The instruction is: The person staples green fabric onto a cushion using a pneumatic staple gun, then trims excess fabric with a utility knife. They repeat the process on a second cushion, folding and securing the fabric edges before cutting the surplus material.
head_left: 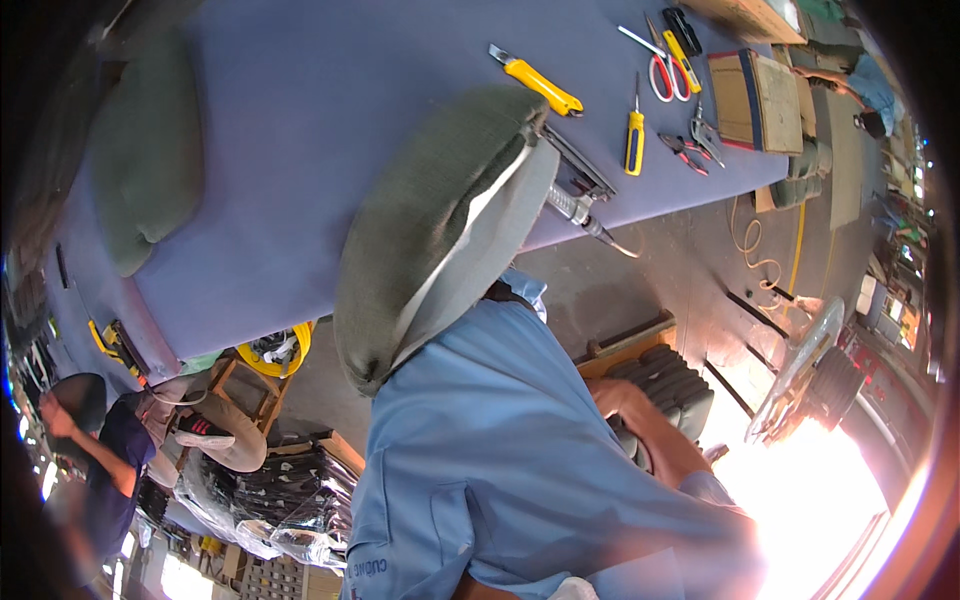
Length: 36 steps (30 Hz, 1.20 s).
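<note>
My right hand point(612, 400) reaches down to the dark ribbed cushion point(672, 380) on the floor, touching it; can't tell its grip. Left hand's out of view. Flat brown cardboard box point(757, 100) sits far right on the purple worktop point(300, 150).

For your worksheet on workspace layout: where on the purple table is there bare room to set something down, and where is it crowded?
Bare: the purple table between the two green cushions. Crowded: the far right end, with yellow knife, screwdriver, scissors, pliers and boxes.
</note>
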Tool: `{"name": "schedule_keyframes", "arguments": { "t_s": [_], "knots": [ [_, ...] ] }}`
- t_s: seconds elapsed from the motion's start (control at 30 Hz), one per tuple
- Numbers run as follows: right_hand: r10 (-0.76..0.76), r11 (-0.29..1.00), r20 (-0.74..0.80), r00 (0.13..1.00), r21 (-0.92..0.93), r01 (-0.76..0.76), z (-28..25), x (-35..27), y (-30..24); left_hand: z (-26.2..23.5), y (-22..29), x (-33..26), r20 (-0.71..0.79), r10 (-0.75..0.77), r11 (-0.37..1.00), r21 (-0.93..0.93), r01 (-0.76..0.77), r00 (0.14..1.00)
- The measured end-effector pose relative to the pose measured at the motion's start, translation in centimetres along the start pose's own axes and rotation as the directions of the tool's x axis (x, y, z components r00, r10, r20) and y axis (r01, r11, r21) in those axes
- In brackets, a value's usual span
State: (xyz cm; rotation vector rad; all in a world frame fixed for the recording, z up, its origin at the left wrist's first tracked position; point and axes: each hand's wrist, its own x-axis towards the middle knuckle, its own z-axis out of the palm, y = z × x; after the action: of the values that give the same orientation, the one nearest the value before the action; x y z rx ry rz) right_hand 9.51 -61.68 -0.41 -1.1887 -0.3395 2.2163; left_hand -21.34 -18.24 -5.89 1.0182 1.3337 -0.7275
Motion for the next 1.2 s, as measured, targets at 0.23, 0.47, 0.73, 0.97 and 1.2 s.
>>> {"name": "schedule_keyframes", "arguments": {
  "t_s": [0.23, 0.47, 0.73, 0.97, 1.2],
  "knots": [
    [0.370, 0.917, -0.059, 0.927, -0.140, -0.374, -7.9, -7.1, -7.2, 0.3, 0.1, -0.3, 0.026, 0.006, 1.000, 0.020, -0.007, 1.000],
    [0.410, 0.908, -0.018, 0.912, -0.088, -0.410, -7.7, -3.5, -0.9, 0.5, -0.9, -1.0, 0.034, -0.003, 1.000, 0.000, 0.003, 0.999],
    [0.558, 0.828, 0.000, 0.830, -0.058, -0.557, -6.4, -5.4, 2.6, 2.2, -3.0, -1.7, 0.072, -0.015, 0.999, -0.032, 0.018, 0.997],
    [0.422, 0.906, 0.009, 0.906, 0.017, -0.422, -0.6, -0.7, 7.0, 2.7, -4.6, -4.1, 0.171, -0.026, 0.999, -0.033, 0.032, 0.985],
    [0.409, 0.912, -0.018, 0.912, 0.015, -0.409, -1.4, -2.7, 5.9, 3.8, -5.1, -6.2, 0.282, 0.004, 0.999, -0.050, 0.010, 0.959]
  ]
}}
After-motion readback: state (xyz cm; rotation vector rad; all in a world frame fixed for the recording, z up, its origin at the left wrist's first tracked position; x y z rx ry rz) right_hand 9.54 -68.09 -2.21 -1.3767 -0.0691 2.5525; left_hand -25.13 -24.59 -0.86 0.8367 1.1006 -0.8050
